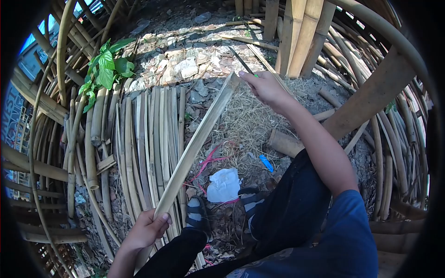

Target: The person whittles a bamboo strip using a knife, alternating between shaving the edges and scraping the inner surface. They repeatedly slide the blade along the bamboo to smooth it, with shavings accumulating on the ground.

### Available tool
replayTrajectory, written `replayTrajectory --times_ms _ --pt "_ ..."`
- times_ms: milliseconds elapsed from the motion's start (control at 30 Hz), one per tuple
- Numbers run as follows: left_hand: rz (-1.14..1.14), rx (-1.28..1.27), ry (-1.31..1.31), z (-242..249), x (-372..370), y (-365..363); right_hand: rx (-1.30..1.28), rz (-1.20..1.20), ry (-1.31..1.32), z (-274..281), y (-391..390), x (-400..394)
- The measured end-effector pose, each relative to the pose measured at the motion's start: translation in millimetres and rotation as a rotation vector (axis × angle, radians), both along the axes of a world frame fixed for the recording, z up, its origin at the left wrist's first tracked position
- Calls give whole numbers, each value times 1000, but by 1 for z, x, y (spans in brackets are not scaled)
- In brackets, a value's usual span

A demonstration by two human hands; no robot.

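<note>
A long split bamboo strip (pixel 199 136) slants up across the view from lower left to upper centre, its hollow side showing. My left hand (pixel 146 229) is closed around its lower part, thumb on top. At the strip's far end my right hand (pixel 266 88) is closed on a knife (pixel 240 59) with a thin dark blade and a bit of green at the grip. The blade points up and left past the strip's end, and my thumb lies close to that end. Most of the knife's handle is hidden in my fingers.
Split bamboo strips (pixel 153 139) lie side by side at left. Thin shavings (pixel 250 116) cover the ground between my feet and the stones. White paper (pixel 223 185), pink string (pixel 208 161) and a blue wrapper (pixel 266 163) lie near my sandals. Bamboo poles (pixel 303 37) stand at upper right.
</note>
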State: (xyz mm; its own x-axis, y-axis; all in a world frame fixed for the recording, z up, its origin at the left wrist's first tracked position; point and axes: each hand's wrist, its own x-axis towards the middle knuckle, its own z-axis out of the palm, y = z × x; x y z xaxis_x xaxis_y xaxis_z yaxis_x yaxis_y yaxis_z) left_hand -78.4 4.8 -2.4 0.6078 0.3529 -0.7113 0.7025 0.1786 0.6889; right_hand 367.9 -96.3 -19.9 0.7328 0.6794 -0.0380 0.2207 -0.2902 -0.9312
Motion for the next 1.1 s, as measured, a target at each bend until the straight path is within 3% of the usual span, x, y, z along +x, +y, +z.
replayTrajectory --times_ms 100,133,167,367,467,533,900,1100 --pt "62 -182 -40 -11 -8 12 23 -23 54 -2 -3 1" --pt "38 6 55 -13 -4 9 4 -27 34 -4 -3 1" --pt "42 6 55 -11 -4 9 -15 -33 9 -5 -3 3" --pt "23 -118 33 -10 -3 11 16 10 -16 0 -1 -5" --pt "141 -258 -57 -16 -7 14 74 14 18 9 -5 -8" --pt "85 197 85 -30 -6 17 94 12 43 9 -7 -9" --pt "30 75 95 -18 -9 19 -47 -13 -108 -2 -4 -2" --pt "-21 68 94 -13 -6 19 -162 301 -315 -5 -5 -76"
